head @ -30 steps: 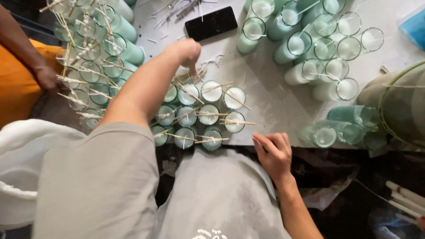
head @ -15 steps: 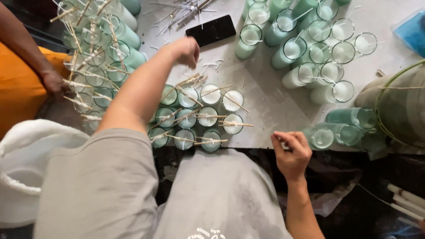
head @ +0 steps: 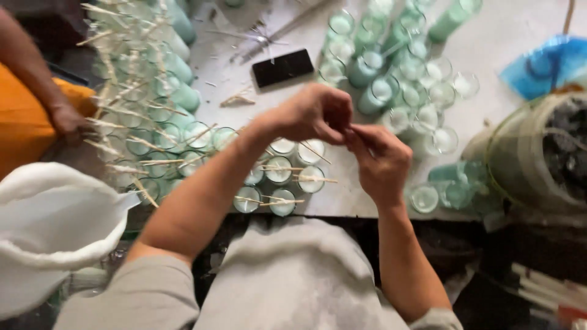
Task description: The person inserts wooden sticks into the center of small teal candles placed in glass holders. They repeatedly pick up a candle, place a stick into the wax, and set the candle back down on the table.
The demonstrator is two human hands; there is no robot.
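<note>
Meeting above the near edge of the desk point(head: 538, 36), the left hand point(head: 315, 113) and the right hand point(head: 382, 160) are brought fingertip to fingertip, and something thin is pinched between them; it cannot be made out, though it is probably a wick or a stick. Both grips are drawn together on it, fingers curled. Directly beneath the hands, a small cluster of filled glasses point(head: 281, 183) is seen, pale wax set inside and thin wooden sticks point(head: 309, 179) laid across the rims. More stick-topped glasses are crowded at the left point(head: 153, 128), so that share of the work is judged done. Further back on the right, a group of teal glasses point(head: 397, 67) is left without sticks, several looking empty, and these are taken as still to be dealt with. A black phone point(head: 282, 67) is lying flat between the groups. A white sack point(head: 55, 226) is slumped at lower left, and another person's arm point(head: 36, 79) is resting at the far left.
</note>
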